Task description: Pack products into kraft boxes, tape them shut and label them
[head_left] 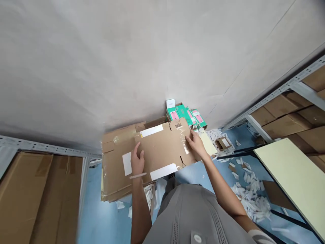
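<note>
A flattened cardboard box with white label strips, clear tape and a barcode lies in front of me. It rests over a larger stack of flattened cardboard. My left hand is at the box's left edge, with thumb and index finger apart; its other fingers are hard to make out. At the right end, my right hand grips the box by its edge, thumb on the top face near the tape. Some of the right fingers are hidden.
Green boxes with pink labels stand against the wall. Paper scraps litter the blue floor on the right, beside a pale yellow tabletop. Shelving with cartons flanks the right; tall cartons stand on the left.
</note>
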{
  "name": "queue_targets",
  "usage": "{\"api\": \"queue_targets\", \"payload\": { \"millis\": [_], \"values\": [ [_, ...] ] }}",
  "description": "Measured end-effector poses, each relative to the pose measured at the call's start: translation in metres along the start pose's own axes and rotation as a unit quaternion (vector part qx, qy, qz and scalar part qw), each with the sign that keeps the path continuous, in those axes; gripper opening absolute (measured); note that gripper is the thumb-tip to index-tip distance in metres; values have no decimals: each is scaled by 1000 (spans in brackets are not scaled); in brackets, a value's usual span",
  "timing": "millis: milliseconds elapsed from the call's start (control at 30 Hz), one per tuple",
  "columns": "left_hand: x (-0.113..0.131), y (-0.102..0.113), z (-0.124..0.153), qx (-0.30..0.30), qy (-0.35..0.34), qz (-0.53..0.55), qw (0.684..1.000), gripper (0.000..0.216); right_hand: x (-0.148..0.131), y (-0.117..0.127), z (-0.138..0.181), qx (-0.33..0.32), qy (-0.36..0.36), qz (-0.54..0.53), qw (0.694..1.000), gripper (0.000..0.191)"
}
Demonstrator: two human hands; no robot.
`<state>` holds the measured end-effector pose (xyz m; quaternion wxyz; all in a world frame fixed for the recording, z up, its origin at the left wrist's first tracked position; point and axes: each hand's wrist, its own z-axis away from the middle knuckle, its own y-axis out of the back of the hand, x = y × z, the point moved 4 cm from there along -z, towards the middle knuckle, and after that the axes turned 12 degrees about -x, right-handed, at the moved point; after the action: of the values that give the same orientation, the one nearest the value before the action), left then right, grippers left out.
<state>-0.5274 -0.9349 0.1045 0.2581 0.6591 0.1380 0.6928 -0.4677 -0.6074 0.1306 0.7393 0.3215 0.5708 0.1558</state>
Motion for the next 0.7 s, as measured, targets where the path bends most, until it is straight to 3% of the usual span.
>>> {"api": "queue_targets", "payload": {
  "millis": [100, 200, 333, 567, 700],
  "values": [
    [-9, -7, -14, -13, 13, -21, 1000, 46, 21, -15, 15, -1, -20, -7, 1000, 56],
    [-22, 2, -21, -1, 31, -28, 999, 46, 17, -27, 17, -15, 7, -7, 1000, 57],
    [-34, 19, -28, 7, 30, -22, 999, 47, -4, -33, 5, -43, 25, 20, 999, 55],
    [-55, 28, -30, 17, 51, 21, 998, 46, -32, -42, -12, -77, -29, 139, 987, 49],
    [-67, 58, -19, 58, 59, 71, 994, 46, -73, -53, -19, -71, 38, 171, 982, 51]
  ]
}}
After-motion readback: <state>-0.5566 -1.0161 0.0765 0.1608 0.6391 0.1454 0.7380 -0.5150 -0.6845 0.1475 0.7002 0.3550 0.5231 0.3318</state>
